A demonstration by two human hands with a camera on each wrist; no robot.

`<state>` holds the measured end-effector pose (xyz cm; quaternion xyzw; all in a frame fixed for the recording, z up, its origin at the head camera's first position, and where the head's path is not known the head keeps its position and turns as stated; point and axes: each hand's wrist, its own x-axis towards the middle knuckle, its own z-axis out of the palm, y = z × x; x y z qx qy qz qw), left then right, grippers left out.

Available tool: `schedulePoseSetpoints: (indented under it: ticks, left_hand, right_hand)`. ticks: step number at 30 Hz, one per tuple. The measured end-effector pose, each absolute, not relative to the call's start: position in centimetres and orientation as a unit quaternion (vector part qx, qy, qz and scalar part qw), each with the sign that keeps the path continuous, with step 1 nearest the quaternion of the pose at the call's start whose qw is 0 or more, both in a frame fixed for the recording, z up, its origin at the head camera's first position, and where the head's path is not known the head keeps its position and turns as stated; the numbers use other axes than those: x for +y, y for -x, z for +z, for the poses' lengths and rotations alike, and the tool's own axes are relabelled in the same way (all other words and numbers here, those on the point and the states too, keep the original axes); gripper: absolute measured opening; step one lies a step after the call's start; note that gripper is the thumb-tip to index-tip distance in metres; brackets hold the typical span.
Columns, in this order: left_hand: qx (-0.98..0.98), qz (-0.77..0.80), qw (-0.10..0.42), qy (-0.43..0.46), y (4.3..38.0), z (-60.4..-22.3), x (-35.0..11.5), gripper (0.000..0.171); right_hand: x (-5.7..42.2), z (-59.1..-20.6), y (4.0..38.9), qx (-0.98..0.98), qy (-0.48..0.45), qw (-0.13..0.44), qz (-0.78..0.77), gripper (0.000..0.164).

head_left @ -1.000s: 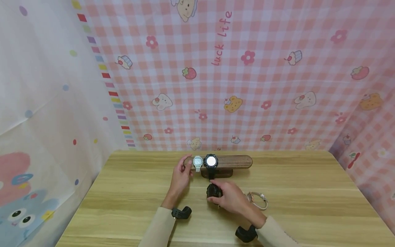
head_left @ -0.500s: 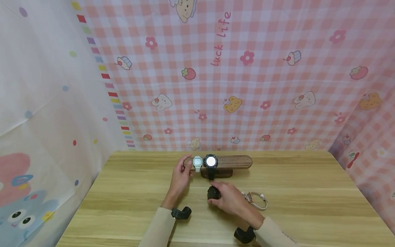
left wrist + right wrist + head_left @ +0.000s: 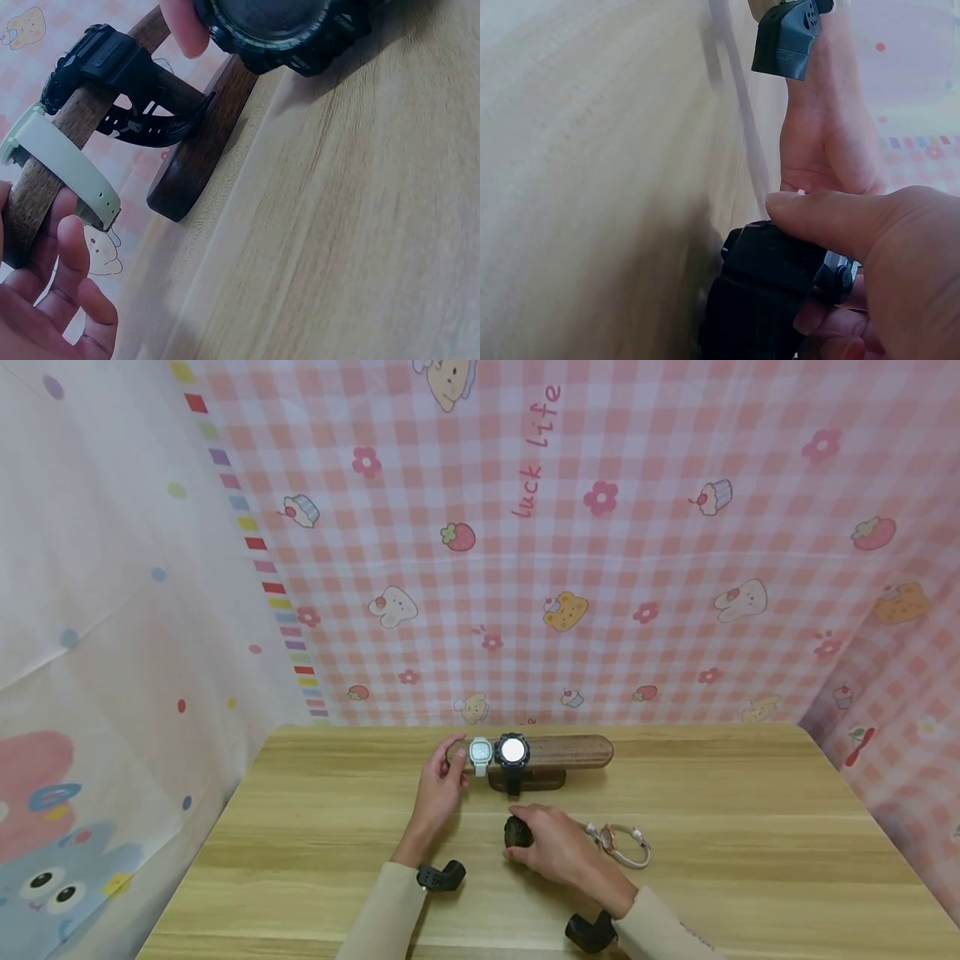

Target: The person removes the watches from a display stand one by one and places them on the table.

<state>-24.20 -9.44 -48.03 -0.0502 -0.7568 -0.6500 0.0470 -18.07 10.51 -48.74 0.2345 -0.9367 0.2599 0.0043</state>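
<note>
My left hand (image 3: 442, 781) holds the left end of a dark wooden watch stand (image 3: 570, 753), thumb in front and fingers behind. Beside that hand a pale mint watch (image 3: 481, 752) is strapped round the bar. Right of it sits a black watch (image 3: 513, 750) with a bright dial, its strap hanging below. In front of the stand, my right hand (image 3: 558, 843) pinches a second black watch (image 3: 517, 832) between thumb and fingers. The left wrist view shows that watch's dark dial (image 3: 274, 15). In the right wrist view my thumb (image 3: 825, 217) presses on its black strap side (image 3: 757, 292).
A slim watch (image 3: 633, 856) with a white band and rose-gold case lies on the wooden table (image 3: 720, 877), right of my right hand. Black wrist-worn devices (image 3: 442, 877) sit on both wrists. A pink checked cloth (image 3: 600, 560) hangs behind the table.
My right hand has drawn slightly back toward me and turned, so the held watch's dial tips more to the left. The left hand and the stand stay put.
</note>
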Motion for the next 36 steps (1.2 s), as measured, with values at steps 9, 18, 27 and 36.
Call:
schedulePoseSetpoints:
  ticks: [9, 18, 27, 36]
  left_hand:
    - [-0.755, -0.653, 0.045, 0.049, 24.3, -48.0, -9.5, 0.034]
    - [-0.758, -0.648, 0.046, 0.054, 24.3, -48.1, -9.5, 0.033]
    - [-0.759, -0.647, 0.051, 0.06, 24.2, -48.1, -9.5, 0.034]
    - [-0.756, -0.651, 0.047, 0.051, 24.2, -48.2, -9.5, 0.035]
  right_hand:
    - [10.2, -48.8, 17.9, -0.935, -0.236, 0.014, 0.262, 0.058]
    - [10.2, -48.9, 17.8, -0.934, -0.237, 0.021, 0.265, 0.06]
    - [10.4, -48.5, 17.9, -0.934, -0.214, 0.01, 0.287, 0.068]
    - [11.6, -46.6, 18.2, -0.923, -0.16, 0.06, 0.345, 0.058]
